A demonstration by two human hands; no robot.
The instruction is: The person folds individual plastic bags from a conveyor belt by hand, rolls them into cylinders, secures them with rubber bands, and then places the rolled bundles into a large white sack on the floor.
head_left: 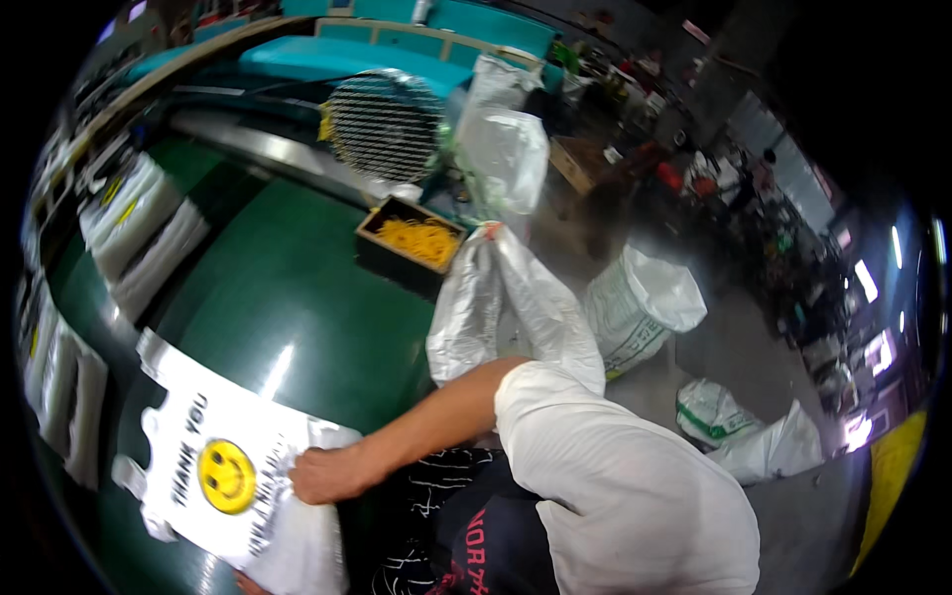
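Observation:
A white plastic T-shirt bag (185, 496), with a yellow smiley face and black print, lies on the green table (288, 258) at lower left; it looks like the top of a stack. My right hand (329, 476) is closed on the bag's right edge, its fingers curled under. That arm reaches in from the right in a white sleeve. Only a sliver of my left hand (250, 583) shows at the lower edge, against the bag's near end. Its fingers are mostly hidden.
Bundles of white bags (144, 233) lie on the table's left side. Across the table stand a box of yellow bands (416, 241) and a round fan (385, 126). White sacks (635, 307) stand on the floor to the right, and a silvery sack (476, 307) hangs at the table's edge.

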